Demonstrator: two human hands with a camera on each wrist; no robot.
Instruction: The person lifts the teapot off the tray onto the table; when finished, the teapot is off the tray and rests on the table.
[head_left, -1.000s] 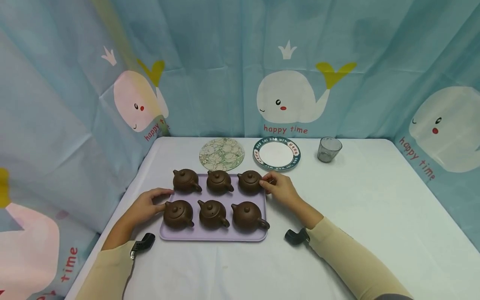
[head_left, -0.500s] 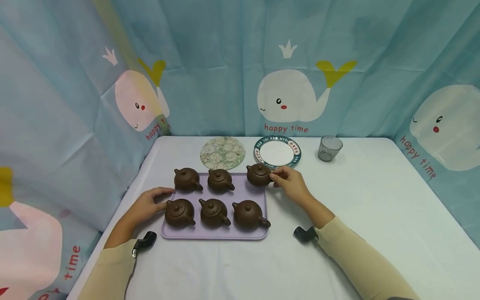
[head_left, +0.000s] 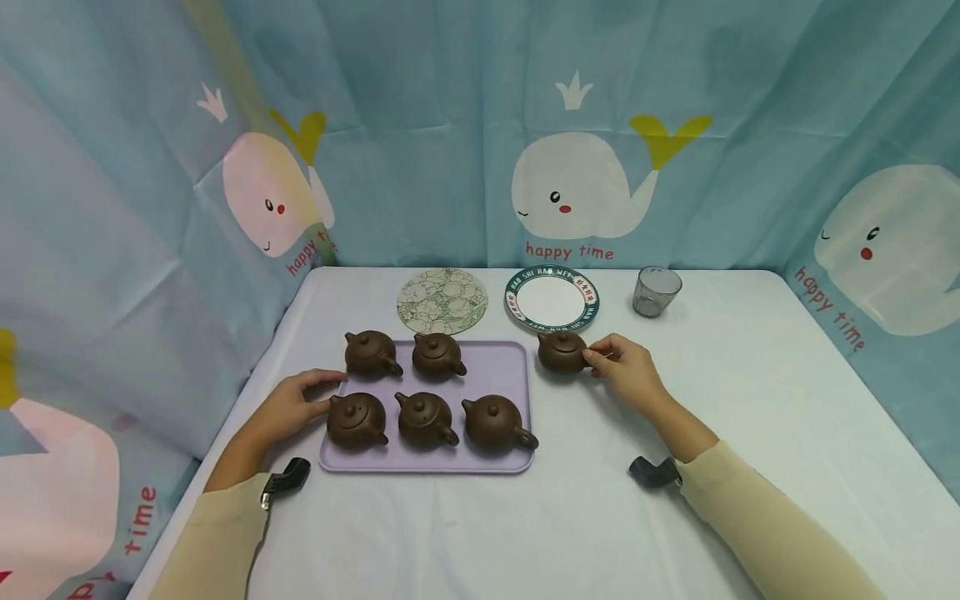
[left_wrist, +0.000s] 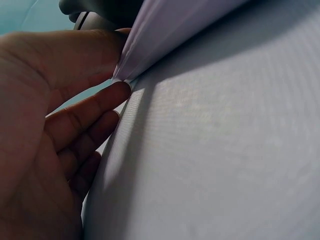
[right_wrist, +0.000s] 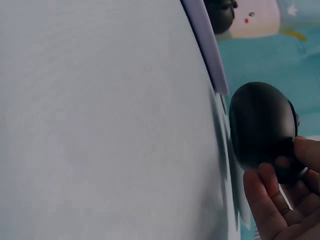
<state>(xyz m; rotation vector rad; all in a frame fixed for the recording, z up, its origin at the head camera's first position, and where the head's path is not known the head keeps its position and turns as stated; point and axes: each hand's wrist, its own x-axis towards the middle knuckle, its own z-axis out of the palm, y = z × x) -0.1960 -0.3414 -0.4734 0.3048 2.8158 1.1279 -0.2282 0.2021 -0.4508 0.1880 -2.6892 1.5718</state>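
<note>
My right hand [head_left: 633, 371] pinches a small dark brown clay teapot [head_left: 561, 353] by its handle, off the right side of the lilac tray [head_left: 491, 367]. In the right wrist view the teapot [right_wrist: 262, 125] shows its smooth underside, with a thumb and fingers [right_wrist: 260, 195] at the handle. At the tray's left edge, my left hand [head_left: 285, 406] grips the rim between thumb and fingers. Its thumb tip sits right beside the front-left teapot [head_left: 356, 421]. Two teapots stand in the tray's back row, the near one to the gap being this teapot [head_left: 437, 357]; three line the front row.
Behind the tray lie a round floral mat [head_left: 442, 302] and a green-rimmed plate [head_left: 551, 300]. A clear grey glass [head_left: 656, 292] stands farther right. All rest on a white-covered table [head_left: 750, 417], with a whale-print blue curtain [head_left: 420, 167] around it.
My right hand has lifted the back-right teapot from the tray and carried it right, past the tray's edge. The left hand has stayed at the tray's left rim.
</note>
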